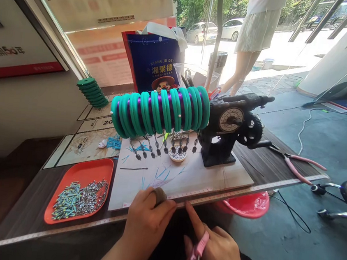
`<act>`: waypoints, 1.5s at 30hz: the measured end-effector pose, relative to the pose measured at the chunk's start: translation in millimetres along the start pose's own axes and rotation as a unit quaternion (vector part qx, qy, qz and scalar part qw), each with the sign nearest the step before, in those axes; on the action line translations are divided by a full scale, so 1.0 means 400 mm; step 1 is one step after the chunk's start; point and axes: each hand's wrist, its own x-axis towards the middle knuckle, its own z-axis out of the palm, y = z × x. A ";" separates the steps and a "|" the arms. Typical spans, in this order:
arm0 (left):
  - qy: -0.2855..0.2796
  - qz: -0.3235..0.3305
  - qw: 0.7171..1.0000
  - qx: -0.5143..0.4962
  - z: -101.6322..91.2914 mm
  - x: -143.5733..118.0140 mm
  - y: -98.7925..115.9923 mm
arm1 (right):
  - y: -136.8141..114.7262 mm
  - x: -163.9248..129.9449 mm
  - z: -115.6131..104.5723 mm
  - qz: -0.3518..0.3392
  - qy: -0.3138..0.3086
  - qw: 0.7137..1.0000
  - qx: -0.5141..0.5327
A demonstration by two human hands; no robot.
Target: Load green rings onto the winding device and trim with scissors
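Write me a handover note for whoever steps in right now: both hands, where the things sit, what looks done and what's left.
Left hand: at the table's near edge, thumb wearing a dark thimble-like cap, fingertips on the tape measure.
Right hand: holds small pink-handled snips, index finger pointing at the tape.
Green spools sit in a row on the black winder; several weighted lines hang below them.
Orange tray holds loose small parts; pink pliers lie right.
How much remains cannot be told.
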 end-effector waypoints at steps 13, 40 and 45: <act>-0.083 -0.124 0.977 -0.152 -0.044 0.002 0.024 | 0.020 0.011 -0.072 0.131 -0.152 0.962 0.187; -0.171 -0.296 0.849 -0.403 -0.111 0.034 0.066 | 0.008 0.016 -0.019 0.198 -0.237 0.889 0.338; -0.167 -0.305 0.841 -0.415 -0.112 0.037 0.069 | -0.025 0.030 0.040 0.214 -0.241 0.816 0.480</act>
